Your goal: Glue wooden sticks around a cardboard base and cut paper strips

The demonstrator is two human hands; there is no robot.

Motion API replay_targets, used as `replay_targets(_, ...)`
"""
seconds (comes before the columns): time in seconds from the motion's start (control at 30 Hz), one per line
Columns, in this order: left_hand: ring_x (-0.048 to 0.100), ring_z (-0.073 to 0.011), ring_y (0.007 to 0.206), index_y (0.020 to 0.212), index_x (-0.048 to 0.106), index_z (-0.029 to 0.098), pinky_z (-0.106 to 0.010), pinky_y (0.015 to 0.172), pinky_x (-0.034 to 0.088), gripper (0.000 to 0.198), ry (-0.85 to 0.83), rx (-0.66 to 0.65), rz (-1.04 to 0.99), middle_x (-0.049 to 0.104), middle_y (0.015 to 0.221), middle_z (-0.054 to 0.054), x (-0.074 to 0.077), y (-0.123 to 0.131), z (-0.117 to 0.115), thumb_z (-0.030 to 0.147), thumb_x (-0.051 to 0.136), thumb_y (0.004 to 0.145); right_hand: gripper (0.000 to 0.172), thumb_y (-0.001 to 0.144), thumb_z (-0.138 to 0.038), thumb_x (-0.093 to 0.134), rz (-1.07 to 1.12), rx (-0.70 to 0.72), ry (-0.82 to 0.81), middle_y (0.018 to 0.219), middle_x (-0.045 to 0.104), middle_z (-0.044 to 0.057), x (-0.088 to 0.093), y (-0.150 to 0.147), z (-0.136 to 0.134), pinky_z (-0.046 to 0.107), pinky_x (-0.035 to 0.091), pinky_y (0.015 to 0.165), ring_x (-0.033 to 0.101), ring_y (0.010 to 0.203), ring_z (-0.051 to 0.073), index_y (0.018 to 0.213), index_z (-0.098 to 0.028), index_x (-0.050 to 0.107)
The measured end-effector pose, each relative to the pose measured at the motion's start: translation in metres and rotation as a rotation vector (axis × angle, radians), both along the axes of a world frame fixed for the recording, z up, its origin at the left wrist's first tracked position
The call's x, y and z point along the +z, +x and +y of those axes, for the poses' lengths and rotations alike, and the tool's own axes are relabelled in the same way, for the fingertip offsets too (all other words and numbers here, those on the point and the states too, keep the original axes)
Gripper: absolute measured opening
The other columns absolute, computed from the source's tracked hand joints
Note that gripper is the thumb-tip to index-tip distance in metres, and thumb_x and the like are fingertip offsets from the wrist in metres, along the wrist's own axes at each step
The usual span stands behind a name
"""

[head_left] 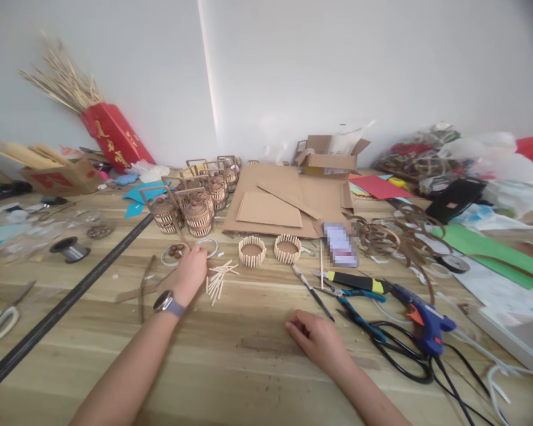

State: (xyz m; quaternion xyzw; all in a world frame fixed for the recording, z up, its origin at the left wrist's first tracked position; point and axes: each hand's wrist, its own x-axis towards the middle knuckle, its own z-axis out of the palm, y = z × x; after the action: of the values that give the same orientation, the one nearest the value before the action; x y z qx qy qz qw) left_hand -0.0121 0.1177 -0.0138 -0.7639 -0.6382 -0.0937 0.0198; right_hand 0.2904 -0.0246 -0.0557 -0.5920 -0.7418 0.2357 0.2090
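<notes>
The 2 white rings (215,244) lie on the table (231,378), left of its middle, well in from the wall-side edge. The left hand (193,269) is over the gap between them, fingers bent down and close together; their tips are hidden, so I cannot tell whether it holds anything. Brown balls (176,250) sit inside the left ring. The rings look light, smooth and fairly stiff, best pinched by the rim; the balls look hard and likely to roll, so grip them across the middle. Just beside the hand, toward the near edge, thin sticks (220,281) lie fanned; they seem light and breakable. Further right stand 2 stick-walled cups (252,259). The right hand (317,340) rests nearer the near edge, loosely curled; I cannot tell what its palm hides. Lidded baskets (199,218) stand toward the wall-side edge.
</notes>
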Motion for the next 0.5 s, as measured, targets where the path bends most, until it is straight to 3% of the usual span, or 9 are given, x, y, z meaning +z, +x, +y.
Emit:
replay_targets(0.1, 0.061, -0.0256, 0.105, 0.110, 0.063, 0.013, -0.044, 0.091, 0.051, 0.021, -0.008, 0.056, 0.004, 0.062, 0.117, -0.013, -0.007, -0.005, 0.017, 0.022, 0.051, 0.096, 0.024, 0.090, -0.030, 0.045, 0.005, -0.002, -0.006, 0.064, 0.063, 0.001, 0.001, 0.000, 0.000, 0.024, 0.033, 0.056, 0.057, 0.060, 0.016, 0.072, -0.021, 0.058)
replay_targets(0.17, 0.062, -0.0236, 0.103, 0.118, 0.060, 0.016, -0.045, 0.087, 0.054, 0.028, -0.009, 0.061, -0.020, 0.062, 0.120, -0.010, -0.007, -0.007, 0.023, 0.030, 0.058, 0.094, 0.024, 0.090, -0.030, 0.045, 0.011, -0.004, -0.011, 0.064, 0.064, 0.001, 0.002, -0.001, 0.000, 0.024, 0.033, 0.056, 0.057, 0.060, 0.016, 0.073, -0.021, 0.059)
replay_targets(0.27, 0.063, -0.0261, 0.100, 0.101, 0.065, 0.011, -0.045, 0.091, 0.050, 0.021, 0.018, 0.045, -0.094, 0.068, 0.107, -0.014, 0.001, -0.011, 0.019, 0.022, 0.048, 0.096, 0.024, 0.090, -0.029, 0.045, 0.020, -0.006, -0.013, 0.064, 0.063, 0.001, 0.003, -0.001, 0.000, 0.024, 0.032, 0.055, 0.056, 0.059, 0.017, 0.072, -0.020, 0.059)
replay_targets(0.37, 0.065, -0.0233, 0.093, 0.101, 0.062, 0.014, -0.037, 0.086, 0.051, 0.027, 0.042, -0.005, -0.207, 0.071, 0.101, -0.011, 0.015, -0.011, -0.001, 0.023, 0.037, 0.098, 0.023, 0.090, -0.029, 0.046, 0.041, -0.005, -0.004, 0.062, 0.062, 0.001, 0.003, -0.001, 0.000, 0.025, 0.031, 0.055, 0.055, 0.058, 0.017, 0.071, -0.021, 0.058)
replay_targets(0.43, 0.067, -0.0197, 0.086, 0.105, 0.060, 0.017, -0.030, 0.076, 0.053, 0.029, 0.033, -0.053, -0.279, 0.072, 0.095, -0.007, 0.022, -0.008, -0.022, 0.028, 0.034, 0.099, 0.023, 0.089, -0.028, 0.047, 0.067, -0.005, 0.002, 0.061, 0.060, 0.001, 0.003, -0.001, -0.001, 0.025, 0.030, 0.054, 0.053, 0.057, 0.016, 0.070, -0.021, 0.057)
replay_targets(0.5, 0.068, -0.0184, 0.087, 0.106, 0.059, 0.021, -0.029, 0.076, 0.054, 0.028, 0.029, -0.110, -0.344, 0.072, 0.097, -0.003, 0.023, 0.000, -0.047, 0.030, 0.034, 0.098, 0.023, 0.088, -0.028, 0.047, 0.104, -0.007, 0.009, 0.059, 0.058, 0.000, 0.003, -0.001, -0.001, 0.025, 0.030, 0.053, 0.051, 0.056, 0.015, 0.069, -0.021, 0.056)
